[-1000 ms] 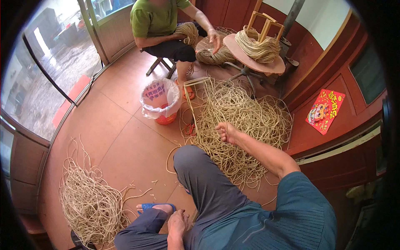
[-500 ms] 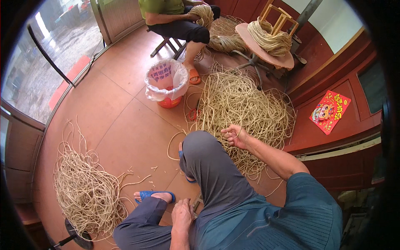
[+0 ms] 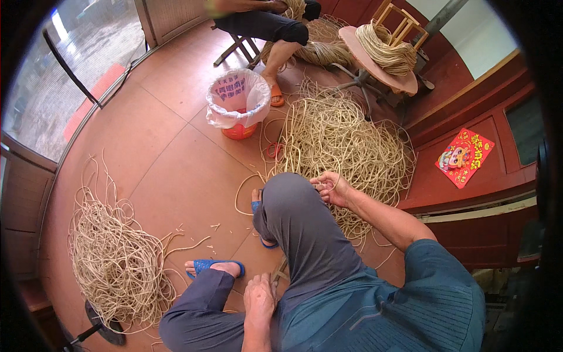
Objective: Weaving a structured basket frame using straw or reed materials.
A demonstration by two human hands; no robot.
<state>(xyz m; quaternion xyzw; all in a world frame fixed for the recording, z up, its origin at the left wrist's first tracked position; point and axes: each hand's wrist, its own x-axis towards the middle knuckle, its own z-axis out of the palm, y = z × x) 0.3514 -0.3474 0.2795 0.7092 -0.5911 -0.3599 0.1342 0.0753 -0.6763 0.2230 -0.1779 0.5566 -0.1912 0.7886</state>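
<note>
Bottom centre: left hand (image 3: 258,300) rests between the thighs, fingers curled around a small tool (image 3: 278,273), likely scissors; hard to tell. Mid frame: right hand (image 3: 332,188) at the raised knee, fingers pinched narrow on a cord strand from the big cord pile (image 3: 343,141) centre right on the floor. Step looks like sorting or pulling out one strand; next likely needs drawing it free of the tangle, which may snag. Lower left: second pile (image 3: 114,258). Upper centre: lined bucket (image 3: 237,102). Top: another person's leg (image 3: 280,53), stool with coiled cord (image 3: 384,53).
</note>
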